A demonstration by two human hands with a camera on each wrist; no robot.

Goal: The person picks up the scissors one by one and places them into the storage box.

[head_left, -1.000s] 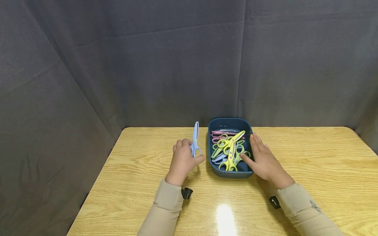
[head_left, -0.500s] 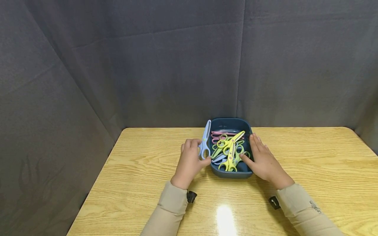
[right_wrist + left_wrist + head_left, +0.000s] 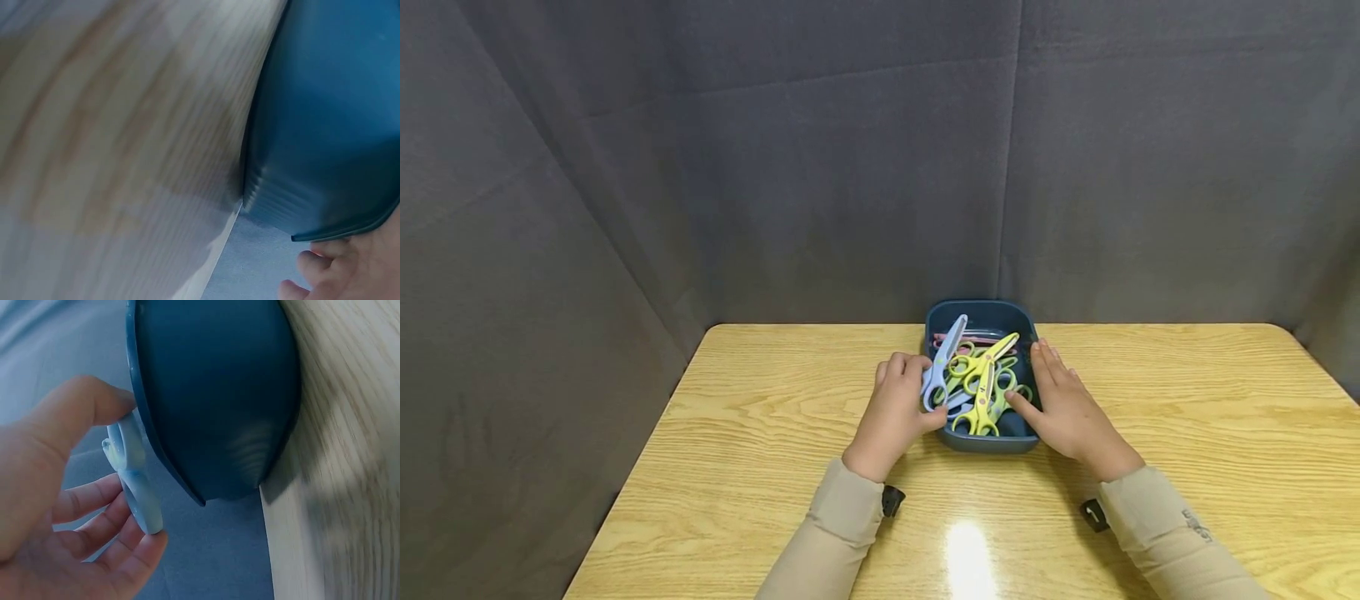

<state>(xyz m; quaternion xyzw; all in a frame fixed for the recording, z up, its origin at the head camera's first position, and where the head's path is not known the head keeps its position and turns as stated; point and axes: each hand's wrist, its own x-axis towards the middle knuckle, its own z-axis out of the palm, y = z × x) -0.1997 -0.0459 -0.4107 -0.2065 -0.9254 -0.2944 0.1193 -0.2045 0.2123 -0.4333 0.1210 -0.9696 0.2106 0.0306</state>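
My left hand (image 3: 898,408) pinches light blue scissors (image 3: 949,350) by the handle loops, thumb on the near loop. The blades point away and up, overlapping the left side of a dark blue bin (image 3: 988,446). In the left wrist view the blue handle (image 3: 139,487) is right beside the bin's rim. Several scissors lie piled inside: yellow scissors (image 3: 983,404) on top, green scissors (image 3: 1003,392) below them, and pink ones (image 3: 981,340) at the back. My right hand (image 3: 1067,408) rests at the bin's right rim, fingers extended along the outside, thumb reaching over the inside.
The wooden table (image 3: 760,442) carries the bin near its back edge. A grey curtain (image 3: 850,183) hangs behind and at the left. Black wrist straps (image 3: 892,500) show under both sleeves.
My left hand has moved right with the blue scissors, from beside the bin to over its left rim. The right hand keeps its place on the bin.
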